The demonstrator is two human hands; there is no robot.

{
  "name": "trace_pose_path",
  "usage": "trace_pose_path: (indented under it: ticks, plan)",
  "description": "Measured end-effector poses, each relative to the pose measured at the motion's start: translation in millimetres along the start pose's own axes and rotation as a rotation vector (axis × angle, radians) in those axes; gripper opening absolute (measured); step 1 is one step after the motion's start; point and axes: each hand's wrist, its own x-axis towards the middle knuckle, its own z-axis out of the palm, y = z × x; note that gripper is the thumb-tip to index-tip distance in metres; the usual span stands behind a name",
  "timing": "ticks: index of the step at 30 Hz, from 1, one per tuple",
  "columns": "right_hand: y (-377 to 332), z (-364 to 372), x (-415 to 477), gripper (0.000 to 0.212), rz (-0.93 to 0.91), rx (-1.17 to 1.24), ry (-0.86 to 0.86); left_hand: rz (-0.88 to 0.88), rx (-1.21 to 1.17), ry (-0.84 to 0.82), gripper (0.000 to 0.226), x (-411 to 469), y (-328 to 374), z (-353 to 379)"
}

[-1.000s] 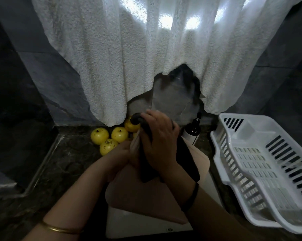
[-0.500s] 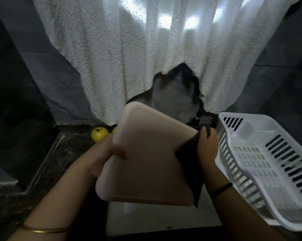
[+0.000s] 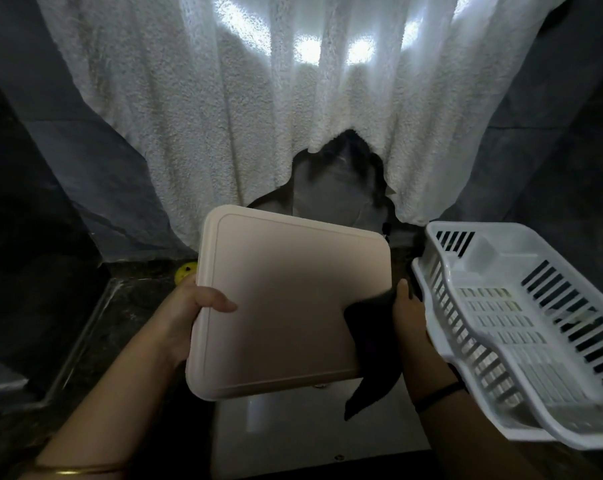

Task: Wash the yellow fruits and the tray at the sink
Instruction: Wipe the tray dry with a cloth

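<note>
Here, tray (image 3: 293,306): a pale square piece with rounded corners is being held tilted above the white sink (image 3: 293,441), between both hands; its flat face is turning toward the camera
left hand (image 3: 196,303): is gripping the tray's left edge; the thumb is lying across the face; the fingers are curling round behind it
right hand (image 3: 409,317): is pinching a dark cloth (image 3: 373,344) against the tray's right edge; the thumb is pointing up beside the rim; the other fingers are staying out of sight
cloth: is hanging down past the tray's lower right corner
yellow fruit (image 3: 184,271): one is showing on the dark counter (image 3: 102,323), just beyond the left hand
rack (image 3: 522,323): a white slatted one is sitting at the right, close beside the right hand
progress: the tray seems to be getting wiped with the cloth, so its turn is probably nearing an end; setting it down is remaining; whether the fruit is already washed cannot be told
hidden: the tray is covering most of the sink and any tap; no running water is showing; more fruit may be lying behind the tray; wet or dry is too dim to judge; a white towel (image 3: 258,116) is hanging across the back wall and is masking what lies behind it
</note>
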Motion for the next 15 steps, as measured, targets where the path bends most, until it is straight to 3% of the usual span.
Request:
trace_pose_path:
  ticks: [7,10,15]
  plan:
    - [5,3,-5,0.06,0.062,0.056,0.047,0.035,-0.004,0.053,0.056,3,7,-3]
    - [5,4,-2,0.061,0.099,0.127,0.064,0.03,-0.063,0.04,0.046,2,8,-4]
    - [3,13,-8,0.057,0.236,0.424,0.016,0.029,-0.122,0.119,0.037,6,3,5]
